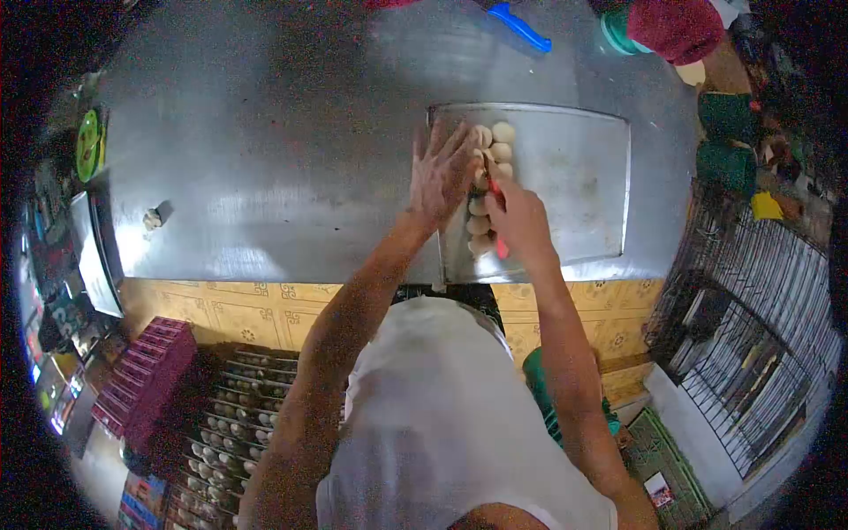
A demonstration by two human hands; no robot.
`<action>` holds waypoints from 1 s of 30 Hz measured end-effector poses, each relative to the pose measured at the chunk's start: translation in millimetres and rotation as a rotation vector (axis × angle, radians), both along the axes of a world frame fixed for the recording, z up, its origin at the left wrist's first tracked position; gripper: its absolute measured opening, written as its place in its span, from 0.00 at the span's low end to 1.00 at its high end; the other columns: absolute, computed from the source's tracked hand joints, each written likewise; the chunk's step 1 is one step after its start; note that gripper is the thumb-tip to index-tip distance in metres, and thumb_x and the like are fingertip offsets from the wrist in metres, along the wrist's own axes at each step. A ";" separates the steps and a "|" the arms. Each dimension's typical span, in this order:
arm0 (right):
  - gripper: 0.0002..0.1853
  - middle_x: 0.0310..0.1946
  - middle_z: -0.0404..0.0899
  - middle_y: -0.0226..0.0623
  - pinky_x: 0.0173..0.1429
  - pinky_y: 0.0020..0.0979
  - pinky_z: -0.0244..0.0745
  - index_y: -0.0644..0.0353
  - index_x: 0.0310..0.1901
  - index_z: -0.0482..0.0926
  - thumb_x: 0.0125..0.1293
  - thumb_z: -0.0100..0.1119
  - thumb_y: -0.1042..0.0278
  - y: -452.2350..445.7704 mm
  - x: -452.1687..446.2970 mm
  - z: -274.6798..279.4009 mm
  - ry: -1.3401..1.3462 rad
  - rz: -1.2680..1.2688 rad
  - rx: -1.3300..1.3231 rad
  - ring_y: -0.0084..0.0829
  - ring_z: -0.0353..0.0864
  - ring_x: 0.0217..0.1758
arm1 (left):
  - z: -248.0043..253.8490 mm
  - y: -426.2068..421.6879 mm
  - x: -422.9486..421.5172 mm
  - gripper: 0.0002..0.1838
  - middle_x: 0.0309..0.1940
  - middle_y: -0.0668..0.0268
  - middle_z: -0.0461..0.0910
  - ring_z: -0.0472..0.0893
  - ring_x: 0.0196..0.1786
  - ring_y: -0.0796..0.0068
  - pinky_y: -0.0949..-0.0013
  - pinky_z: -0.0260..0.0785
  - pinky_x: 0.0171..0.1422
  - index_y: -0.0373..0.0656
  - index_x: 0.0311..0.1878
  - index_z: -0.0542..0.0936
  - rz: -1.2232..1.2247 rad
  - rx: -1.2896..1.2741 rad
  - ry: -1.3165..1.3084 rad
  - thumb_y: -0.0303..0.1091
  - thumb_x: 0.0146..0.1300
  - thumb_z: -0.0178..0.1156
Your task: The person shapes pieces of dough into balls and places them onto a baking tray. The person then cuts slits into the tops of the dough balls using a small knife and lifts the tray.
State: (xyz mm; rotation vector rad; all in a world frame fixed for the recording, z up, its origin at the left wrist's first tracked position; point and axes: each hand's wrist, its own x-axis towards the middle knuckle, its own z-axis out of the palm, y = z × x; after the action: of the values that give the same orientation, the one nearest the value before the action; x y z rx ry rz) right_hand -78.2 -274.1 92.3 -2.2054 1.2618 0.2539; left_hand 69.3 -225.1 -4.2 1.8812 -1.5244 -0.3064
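Observation:
Two rows of pale round dough balls (503, 132) lie along the left side of a shallow metal tray (574, 190). My right hand (519, 216) is wrapped around the red handle of a knife (502, 247), its thin blade reaching up to the dough in the left row. Whether the blade is in the dough or just on top of it, I cannot tell. My left hand (442, 177), fingers spread, rests over the tray's left edge, beside the upper dough balls. Its thumb side partly covers that row.
The tray sits on a metal table (265, 132). A blue-handled tool (521, 28) lies at the far edge, a small dough scrap (154, 217) at left. A maroon cloth (676, 31) covers a green container at far right. Racks of trays (234, 433) stand lower left.

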 end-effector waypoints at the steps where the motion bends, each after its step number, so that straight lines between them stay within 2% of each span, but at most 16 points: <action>1: 0.26 0.35 0.83 0.49 0.44 0.50 0.77 0.51 0.65 0.71 0.65 0.57 0.62 2.3 -1.9 -4.7 -0.005 -0.029 -0.005 0.50 0.83 0.39 | 0.6 6.5 -6.4 0.24 0.68 0.65 0.71 0.60 0.75 0.44 0.30 0.40 0.75 0.51 0.67 0.73 0.002 -0.003 0.001 0.42 0.70 0.53; 3: 0.24 0.34 0.82 0.51 0.44 0.49 0.76 0.51 0.64 0.73 0.65 0.56 0.62 3.9 -2.4 -13.5 -0.095 -0.029 -0.033 0.52 0.82 0.39 | 14.7 26.2 -16.3 0.24 0.69 0.68 0.70 0.56 0.76 0.44 0.26 0.38 0.73 0.53 0.68 0.72 -0.033 0.131 -0.089 0.44 0.70 0.53; 4: 0.23 0.34 0.81 0.53 0.44 0.48 0.75 0.50 0.62 0.74 0.66 0.55 0.61 9.2 -6.6 -17.1 -0.181 -0.036 -0.057 0.54 0.81 0.38 | 19.2 33.7 -21.9 0.24 0.71 0.69 0.68 0.54 0.78 0.46 0.24 0.37 0.72 0.54 0.69 0.71 -0.020 0.119 0.013 0.44 0.70 0.52; 5: 0.23 0.34 0.81 0.53 0.44 0.48 0.75 0.50 0.62 0.74 0.66 0.55 0.61 18.5 -11.9 -12.2 -0.180 -0.036 -0.048 0.54 0.81 0.38 | 18.3 39.1 -25.3 0.24 0.71 0.69 0.68 0.54 0.78 0.46 0.24 0.37 0.72 0.54 0.69 0.71 -0.019 0.127 0.014 0.44 0.70 0.52; 7: 0.17 0.34 0.81 0.52 0.43 0.48 0.75 0.54 0.54 0.78 0.66 0.55 0.62 34.3 -25.3 8.8 -0.034 0.015 0.011 0.54 0.80 0.38 | 14.0 36.2 -24.5 0.26 0.72 0.69 0.66 0.55 0.78 0.48 0.27 0.37 0.74 0.56 0.71 0.69 0.015 0.189 -0.085 0.45 0.71 0.52; 8: 0.27 0.31 0.82 0.48 0.41 0.48 0.77 0.47 0.66 0.70 0.65 0.58 0.64 43.2 -39.3 14.4 -0.065 0.097 -0.044 0.50 0.83 0.36 | 12.2 37.0 -25.9 0.26 0.72 0.69 0.66 0.55 0.78 0.48 0.27 0.37 0.74 0.56 0.71 0.69 0.022 0.184 -0.083 0.45 0.71 0.52; 11: 0.26 0.30 0.82 0.48 0.41 0.48 0.77 0.48 0.66 0.70 0.65 0.57 0.64 63.4 -44.3 45.6 -0.030 -0.037 0.058 0.50 0.83 0.36 | 13.9 50.6 -36.9 0.27 0.73 0.70 0.66 0.56 0.78 0.50 0.30 0.38 0.75 0.57 0.72 0.67 0.052 0.174 -0.032 0.46 0.71 0.52; 14: 0.27 0.30 0.81 0.49 0.40 0.48 0.77 0.49 0.67 0.70 0.65 0.57 0.64 71.3 -49.4 5.7 -0.026 0.028 -0.058 0.51 0.82 0.35 | 27.7 96.4 -61.1 0.25 0.69 0.70 0.70 0.61 0.74 0.48 0.32 0.40 0.76 0.52 0.68 0.71 -0.021 0.062 0.012 0.43 0.68 0.55; 15: 0.27 0.30 0.81 0.50 0.40 0.49 0.77 0.50 0.67 0.70 0.65 0.57 0.65 76.6 -49.4 1.1 -0.108 0.007 -0.071 0.52 0.82 0.34 | 24.8 102.5 -67.7 0.25 0.69 0.70 0.70 0.61 0.74 0.48 0.32 0.40 0.76 0.52 0.68 0.71 -0.027 0.060 0.008 0.43 0.68 0.55; 17: 0.27 0.30 0.81 0.50 0.40 0.49 0.77 0.50 0.67 0.70 0.65 0.57 0.65 89.2 -60.1 3.7 -0.059 0.016 -0.047 0.52 0.82 0.34 | 26.4 111.4 -79.3 0.24 0.71 0.71 0.67 0.58 0.76 0.49 0.33 0.37 0.77 0.56 0.69 0.72 0.002 0.208 -0.071 0.42 0.70 0.55; 19: 0.27 0.31 0.82 0.50 0.41 0.49 0.77 0.51 0.67 0.70 0.65 0.57 0.65 97.6 -69.4 0.1 -0.005 0.040 -0.021 0.52 0.82 0.35 | 34.0 117.9 -82.1 0.23 0.71 0.69 0.68 0.58 0.76 0.49 0.33 0.38 0.76 0.55 0.69 0.72 0.013 0.220 -0.020 0.42 0.71 0.54; 21: 0.27 0.31 0.82 0.50 0.41 0.49 0.77 0.50 0.67 0.70 0.66 0.56 0.64 98.7 -75.2 -8.6 -0.217 0.035 -0.084 0.52 0.83 0.35 | 34.0 117.7 -86.2 0.23 0.67 0.67 0.72 0.62 0.74 0.47 0.29 0.44 0.73 0.51 0.65 0.73 0.053 0.115 0.013 0.42 0.69 0.53; 22: 0.27 0.31 0.82 0.50 0.41 0.49 0.77 0.50 0.67 0.70 0.66 0.56 0.64 98.7 -77.2 -11.5 -0.224 0.037 -0.091 0.52 0.83 0.35 | 26.8 123.2 -91.6 0.22 0.67 0.66 0.72 0.61 0.74 0.47 0.27 0.43 0.72 0.51 0.65 0.73 0.070 0.075 0.027 0.42 0.69 0.53; 25: 0.23 0.30 0.81 0.51 0.39 0.48 0.75 0.51 0.62 0.75 0.63 0.57 0.67 113.3 -77.5 1.7 -0.232 -0.044 -0.048 0.55 0.81 0.34 | 28.8 137.1 -97.7 0.23 0.68 0.65 0.71 0.61 0.74 0.46 0.27 0.42 0.73 0.50 0.66 0.73 0.064 0.144 -0.129 0.42 0.70 0.53; 29: 0.25 0.30 0.81 0.50 0.39 0.46 0.77 0.50 0.65 0.72 0.65 0.57 0.66 139.6 -116.2 39.1 -0.080 0.020 0.131 0.51 0.82 0.33 | 36.2 131.8 -88.6 0.24 0.69 0.65 0.70 0.61 0.74 0.46 0.27 0.41 0.73 0.50 0.68 0.71 0.055 0.158 -0.144 0.41 0.70 0.52; 30: 0.27 0.32 0.82 0.50 0.39 0.46 0.78 0.49 0.67 0.69 0.66 0.58 0.64 138.4 -120.1 42.4 -0.025 0.007 0.182 0.49 0.83 0.34 | 38.5 131.4 -88.0 0.24 0.69 0.64 0.70 0.61 0.74 0.46 0.28 0.41 0.73 0.50 0.69 0.70 0.059 0.156 -0.062 0.40 0.70 0.53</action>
State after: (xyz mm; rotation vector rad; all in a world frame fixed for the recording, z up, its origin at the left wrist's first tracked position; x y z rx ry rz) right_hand -198.3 -135.7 134.7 -2.0521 1.1705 0.3298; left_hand -18.7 -93.7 34.3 2.0708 -1.5205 -0.3521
